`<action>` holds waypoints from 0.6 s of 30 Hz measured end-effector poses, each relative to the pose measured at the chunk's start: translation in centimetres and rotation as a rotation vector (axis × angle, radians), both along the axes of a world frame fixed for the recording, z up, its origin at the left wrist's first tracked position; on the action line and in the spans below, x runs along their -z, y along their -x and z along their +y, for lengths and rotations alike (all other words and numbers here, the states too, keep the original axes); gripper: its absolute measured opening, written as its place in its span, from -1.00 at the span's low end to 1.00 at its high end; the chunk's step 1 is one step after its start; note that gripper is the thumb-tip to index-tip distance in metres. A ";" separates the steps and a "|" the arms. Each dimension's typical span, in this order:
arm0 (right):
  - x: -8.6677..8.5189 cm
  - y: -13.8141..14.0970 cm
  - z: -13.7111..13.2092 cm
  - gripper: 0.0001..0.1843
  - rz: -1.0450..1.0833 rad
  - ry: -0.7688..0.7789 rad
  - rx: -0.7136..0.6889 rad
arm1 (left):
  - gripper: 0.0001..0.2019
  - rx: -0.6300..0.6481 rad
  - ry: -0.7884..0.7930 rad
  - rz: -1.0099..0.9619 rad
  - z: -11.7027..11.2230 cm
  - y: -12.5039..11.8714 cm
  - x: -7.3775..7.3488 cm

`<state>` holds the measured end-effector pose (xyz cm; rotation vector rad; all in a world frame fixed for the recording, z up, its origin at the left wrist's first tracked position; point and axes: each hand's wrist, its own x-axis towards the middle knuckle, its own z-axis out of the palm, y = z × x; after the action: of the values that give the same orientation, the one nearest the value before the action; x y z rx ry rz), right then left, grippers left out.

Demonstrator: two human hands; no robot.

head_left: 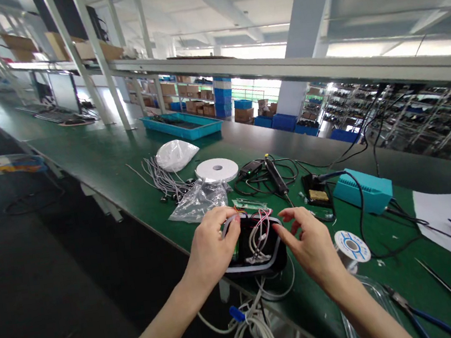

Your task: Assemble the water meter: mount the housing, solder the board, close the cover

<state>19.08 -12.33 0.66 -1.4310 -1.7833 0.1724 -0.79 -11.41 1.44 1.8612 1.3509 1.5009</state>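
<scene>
A black open device housing (258, 251) with a grey rim sits at the near edge of the green bench. White and pink wires (259, 231) lie bunched inside it. My left hand (211, 246) grips the housing's left rim, fingers curled over the edge. My right hand (309, 241) hovers at the housing's right side, fingers partly spread, fingertips close to the pink wires; it holds nothing I can make out.
Behind the housing lie a clear plastic bag (198, 200), a white tape roll (217, 169), a wire bundle (164, 180), a soldering iron (276, 176) and a teal soldering station (365, 189). A solder spool (351, 245) sits right. Cables (252, 327) hang off the bench edge.
</scene>
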 end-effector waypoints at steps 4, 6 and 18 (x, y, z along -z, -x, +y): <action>0.0 0.4 -0.1 -0.83 -0.068 -0.043 -0.052 | -0.83 -0.020 -0.074 0.139 -0.1 0.3 0.1; -0.3 0.6 -0.2 -0.84 -0.044 -0.028 -0.034 | -0.81 -0.068 -0.099 0.213 -0.3 0.5 0.1; -1.1 -0.1 0.5 -0.85 0.048 0.108 -0.062 | -0.87 -0.070 -0.038 0.219 -0.6 0.7 0.5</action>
<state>19.22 -11.80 1.79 -1.4358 -1.8036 0.3376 -1.45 -12.06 0.91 2.0719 1.5077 1.3973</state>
